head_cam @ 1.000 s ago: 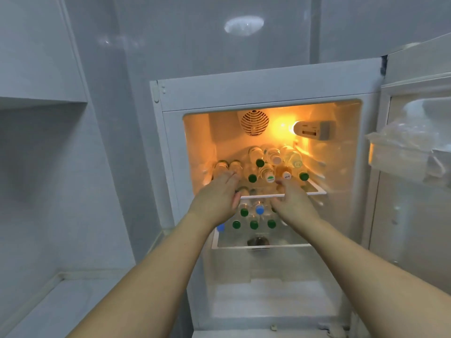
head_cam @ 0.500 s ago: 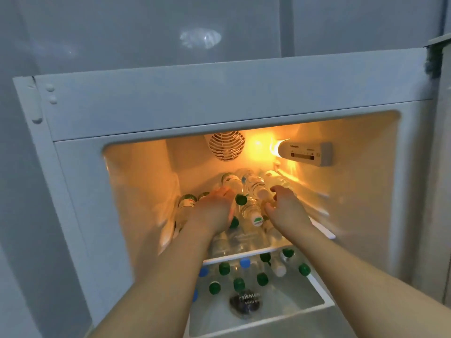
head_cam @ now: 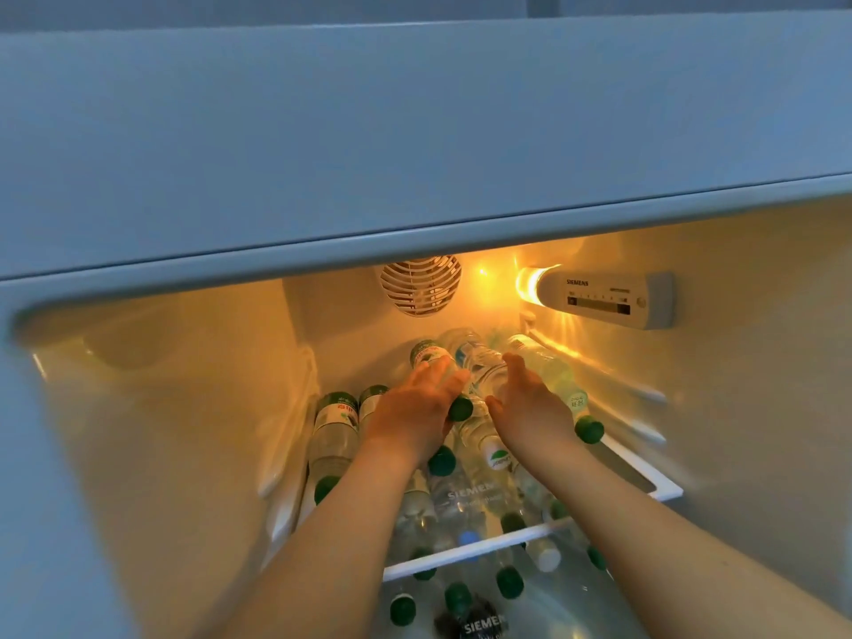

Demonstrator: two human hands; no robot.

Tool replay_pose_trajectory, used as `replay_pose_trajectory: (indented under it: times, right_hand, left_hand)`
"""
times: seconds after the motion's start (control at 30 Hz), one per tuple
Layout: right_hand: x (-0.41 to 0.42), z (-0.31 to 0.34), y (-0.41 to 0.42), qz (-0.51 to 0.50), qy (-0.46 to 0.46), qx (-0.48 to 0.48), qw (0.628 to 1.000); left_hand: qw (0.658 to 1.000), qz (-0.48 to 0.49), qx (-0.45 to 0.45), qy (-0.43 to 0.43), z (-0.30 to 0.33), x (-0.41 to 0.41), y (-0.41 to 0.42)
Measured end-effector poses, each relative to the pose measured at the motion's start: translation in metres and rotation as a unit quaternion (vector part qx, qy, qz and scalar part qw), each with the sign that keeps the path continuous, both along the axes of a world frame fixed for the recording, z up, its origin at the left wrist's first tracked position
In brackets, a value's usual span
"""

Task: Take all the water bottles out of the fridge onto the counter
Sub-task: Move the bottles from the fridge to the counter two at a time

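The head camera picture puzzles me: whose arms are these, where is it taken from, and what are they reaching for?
No machine here: a person wears a camera on the head, so you look down along their own arms into an open fridge. The left hand lies over a green-capped bottle in the pile on the upper shelf, its fingers wrapping it. The right hand reaches onto the neighbouring clear bottle; whether it grips yet is unclear. More water bottles lie on the shelf, others stand below it. A fan grille and lit control panel sit behind.
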State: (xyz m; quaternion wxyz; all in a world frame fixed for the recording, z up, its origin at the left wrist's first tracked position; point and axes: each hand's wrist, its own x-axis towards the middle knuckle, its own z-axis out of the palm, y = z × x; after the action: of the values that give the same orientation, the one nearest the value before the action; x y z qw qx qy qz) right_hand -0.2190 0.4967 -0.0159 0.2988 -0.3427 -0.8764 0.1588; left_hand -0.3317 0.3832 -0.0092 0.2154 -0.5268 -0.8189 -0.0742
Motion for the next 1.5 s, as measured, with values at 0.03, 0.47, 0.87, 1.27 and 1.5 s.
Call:
replay_pose_trajectory:
  times: [0.03, 0.47, 0.87, 1.27, 1.5]
  right_hand:
    - [-0.002, -0.001, 0.0, 0.001, 0.005, 0.005, 1.0]
    - [0.03, 0.032, -0.014, 0.096, 0.279, -0.059, 0.954]
    - [0.021, 0.048, -0.025, 0.126, 0.5, -0.153, 0.843]
    - [0.024, 0.079, -0.035, 0.031, 0.562, -0.157, 0.812]
    - [0.08, 0.088, -0.071, 0.035, 0.525, -0.137, 0.839]
  left_hand:
    - [1.0, -0.003, 0.005, -0.002, -0.001, -0.001, 0.0]
    - [0.956, -0.034, 0.223, -0.188, 0.04, 0.038, -0.028]
    - [0.718, -0.041, 0.622, -0.309, 0.066, 0.071, -0.01]
    - [0.63, -0.012, 0.67, -0.393, 0.067, 0.065, -0.025]
    - [0.682, -0.007, 0.628, -0.374, 0.075, 0.12, -0.061]
